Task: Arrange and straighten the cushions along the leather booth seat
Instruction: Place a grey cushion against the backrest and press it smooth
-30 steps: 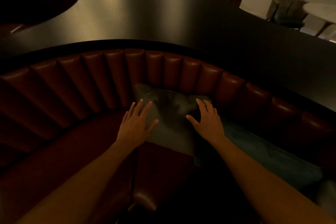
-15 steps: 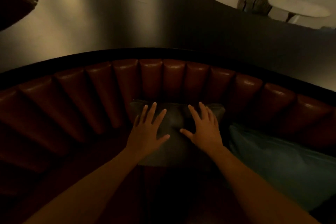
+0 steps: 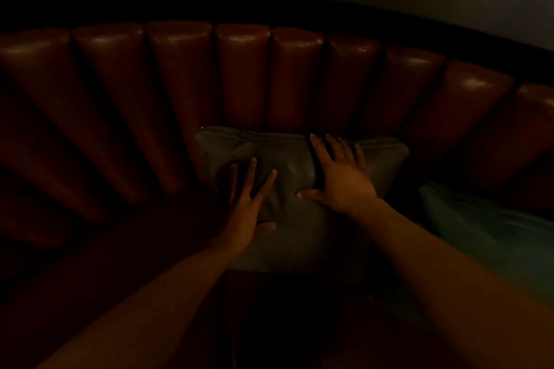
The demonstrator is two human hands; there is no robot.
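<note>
On my feed the grey cushion [image 3: 287,189] sat on the dark red seat [image 3: 120,249], its top edge leaning against the ribbed leather backrest [image 3: 239,75], roughly at the middle of the curve. My left hand [image 3: 244,213] lay flat on the cushion's left half, fingers straight and spread, the thumb out toward its centre, gripping nothing. My right hand [image 3: 338,180] pressed the right half the same way, fingers reaching to the top seam, thumb denting the fabric. The cushion's right edge stood just beside a teal cushion [image 3: 485,231], which lay along the seat to the right; I could not tell whether the two touched. Left of the grey cushion the seat ran open along the backrest. A dark ledge [image 3: 269,0] capped the backrest.
</note>
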